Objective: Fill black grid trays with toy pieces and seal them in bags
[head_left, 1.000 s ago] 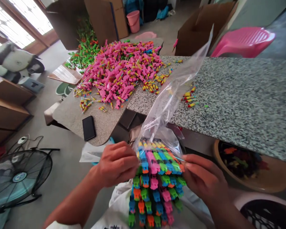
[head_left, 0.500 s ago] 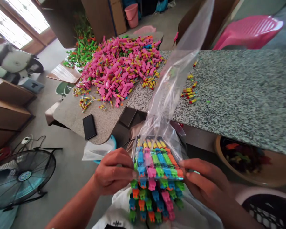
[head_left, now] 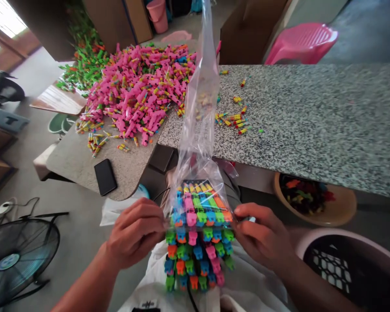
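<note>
A block of small toys (head_left: 195,260) in pink, blue, green and orange, stacked in several rows, rests on my lap. A clear plastic bag (head_left: 198,130) covers the upper end of the block, its long loose end rising toward the table. My left hand (head_left: 137,232) pinches the bag's lower edge at the block's left side. On the opposite side my right hand (head_left: 263,234) grips the other edge between thumb and fingers. Yellow tips of the toys show through the film at the far end. The lower rows stick out below the bag's edge.
Pink toys (head_left: 133,91) lie heaped on the table with loose yellow pieces around them; green toys (head_left: 86,65) are behind. A black phone (head_left: 105,177) lies near the table's corner. The speckled table (head_left: 312,121) extends right, above a tan basin (head_left: 347,208). A fan (head_left: 16,260) stands left.
The view has shifted, so the surroundings sit further left. The bag's loose end has swung more upright, and its edge is slightly further down over the block. Both hands still hold the bag.
</note>
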Demonstrator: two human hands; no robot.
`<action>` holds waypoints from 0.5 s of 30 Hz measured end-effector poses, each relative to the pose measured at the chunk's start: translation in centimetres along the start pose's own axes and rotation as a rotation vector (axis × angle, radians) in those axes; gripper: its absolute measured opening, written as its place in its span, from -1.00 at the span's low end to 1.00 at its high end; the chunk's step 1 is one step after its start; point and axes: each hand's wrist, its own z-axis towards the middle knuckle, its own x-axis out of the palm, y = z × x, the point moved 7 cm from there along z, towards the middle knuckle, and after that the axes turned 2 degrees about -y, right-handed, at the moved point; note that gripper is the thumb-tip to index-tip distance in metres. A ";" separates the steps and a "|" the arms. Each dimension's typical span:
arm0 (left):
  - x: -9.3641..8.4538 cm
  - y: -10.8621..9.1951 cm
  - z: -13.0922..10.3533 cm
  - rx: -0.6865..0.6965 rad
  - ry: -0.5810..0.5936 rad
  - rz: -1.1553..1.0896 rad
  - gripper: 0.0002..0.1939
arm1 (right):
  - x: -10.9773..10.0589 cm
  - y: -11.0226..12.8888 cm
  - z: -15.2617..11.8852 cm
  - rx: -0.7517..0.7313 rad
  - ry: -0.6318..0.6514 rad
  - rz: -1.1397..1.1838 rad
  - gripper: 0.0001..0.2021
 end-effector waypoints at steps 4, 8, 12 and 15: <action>0.0 -0.5 -1.2 0.058 -0.025 0.113 -0.73 | 0.2 0.3 0.0 0.016 0.062 0.085 -0.83; 0.6 -0.9 -2.8 0.081 -0.062 0.195 -0.80 | 0.9 0.7 -0.4 -0.018 0.112 0.092 -0.87; 1.0 -0.5 -4.1 0.067 -0.140 0.203 -0.80 | 1.4 0.8 -0.5 -0.035 0.091 0.122 -0.85; 1.5 1.0 -4.3 0.064 -0.220 0.215 -0.75 | 2.1 0.7 -0.4 -0.027 0.122 0.167 -0.82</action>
